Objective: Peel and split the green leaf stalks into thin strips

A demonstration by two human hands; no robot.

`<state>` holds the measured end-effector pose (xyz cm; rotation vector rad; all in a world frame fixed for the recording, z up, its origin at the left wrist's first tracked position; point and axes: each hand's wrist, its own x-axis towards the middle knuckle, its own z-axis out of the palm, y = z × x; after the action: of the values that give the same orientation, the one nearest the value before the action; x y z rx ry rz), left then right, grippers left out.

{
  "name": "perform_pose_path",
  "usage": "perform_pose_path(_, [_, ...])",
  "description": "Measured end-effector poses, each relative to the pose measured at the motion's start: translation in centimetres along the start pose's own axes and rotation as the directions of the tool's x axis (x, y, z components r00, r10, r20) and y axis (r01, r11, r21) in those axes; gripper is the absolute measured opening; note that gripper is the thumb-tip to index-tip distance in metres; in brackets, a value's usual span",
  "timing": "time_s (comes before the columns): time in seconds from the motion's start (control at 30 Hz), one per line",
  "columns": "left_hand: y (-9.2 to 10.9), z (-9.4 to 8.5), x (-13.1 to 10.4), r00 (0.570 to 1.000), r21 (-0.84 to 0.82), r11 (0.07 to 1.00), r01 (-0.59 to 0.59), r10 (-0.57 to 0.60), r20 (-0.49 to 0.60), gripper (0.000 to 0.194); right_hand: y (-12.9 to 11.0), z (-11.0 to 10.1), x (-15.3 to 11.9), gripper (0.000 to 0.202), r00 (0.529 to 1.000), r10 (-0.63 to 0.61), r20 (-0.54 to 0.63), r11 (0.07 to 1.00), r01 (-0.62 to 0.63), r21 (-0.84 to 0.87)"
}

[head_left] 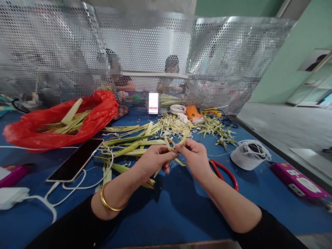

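Observation:
Both hands meet over the middle of the table, fingers pinched on a folded pale green leaf strip (184, 137). My left hand (155, 159) is closed on one part of it, with a pale end standing up between the fingers. My right hand (193, 152) grips the other part, thumb and forefinger together. The exact fold is partly hidden by the fingertips. Long green and yellowish leaf strips (127, 149) lie left of and behind my left hand. Red-handled scissors (229, 173) rest near my right forearm, partly covered by it.
A red plastic bag (23, 129) with leaf strips stands at left, before a phone (76, 160) and white cables. Leaf scraps (173, 125) are heaped at the back. White string (249, 154) and a purple power strip (298, 180) sit right. A perforated metal screen (153, 41) closes the far edge.

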<state>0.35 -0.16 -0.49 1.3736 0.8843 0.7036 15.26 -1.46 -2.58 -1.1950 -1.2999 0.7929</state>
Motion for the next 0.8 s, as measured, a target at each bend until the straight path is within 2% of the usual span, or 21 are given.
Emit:
perform_pose_path(0.07, [-0.2,0.0,0.1,0.999,-0.011,1.0,0.019,-0.02,-0.039,0.022,0.0,-0.3,0.4,0.022,0.999,0.024,0.046,0.999,-0.023,-0.033])
perform_pose_path(0.13, [-0.4,0.1,0.2,0.996,-0.036,0.999,0.031,-0.035,-0.087,0.022,-0.3,-0.7,0.7,0.018,0.999,-0.042,-0.027,0.989,0.037,-0.14])
perform_pose_path(0.2, [-0.5,0.2,0.2,0.992,-0.049,0.999,0.02,-0.026,-0.124,0.021,-0.7,-1.0,0.7,0.025,0.961,-0.245,-0.131,0.924,0.19,-0.333])
perform_pose_path(0.23, [-0.5,0.3,0.2,0.991,-0.043,0.999,0.008,-0.014,-0.132,0.021,-0.9,-1.0,0.7,0.028,0.926,-0.356,-0.126,0.862,0.272,-0.428])
perform_pose_path(0.3, [-0.5,0.6,0.0,0.991,-0.006,1.0,-0.014,0.013,-0.131,0.023,-1.3,-1.0,0.4,0.022,0.874,-0.485,0.001,0.742,0.412,-0.53])
perform_pose_path(0.37, [-0.4,0.9,-0.1,0.993,0.056,0.998,-0.023,0.029,-0.118,0.024,-1.5,-0.8,0.2,0.007,0.861,-0.489,0.14,0.709,0.485,-0.511])
perform_pose_path(0.43, [-0.3,1.3,-0.3,0.994,0.122,0.992,-0.027,0.04,-0.106,0.024,-1.4,-0.6,0.1,0.008,0.877,-0.441,0.192,0.749,0.477,-0.46])
perform_pose_path(0.63, [-0.2,1.4,-0.4,0.999,0.153,0.988,-0.022,0.026,-0.026,0.031,-1.2,-0.2,-0.1,0.016,0.939,-0.33,0.094,0.874,0.341,-0.346])
perform_pose_path(0.8, [-0.5,1.1,-0.3,0.998,0.158,0.987,0.008,-0.017,0.054,0.026,-1.1,0.2,-0.5,0.014,0.922,-0.379,0.084,0.857,0.383,-0.344])
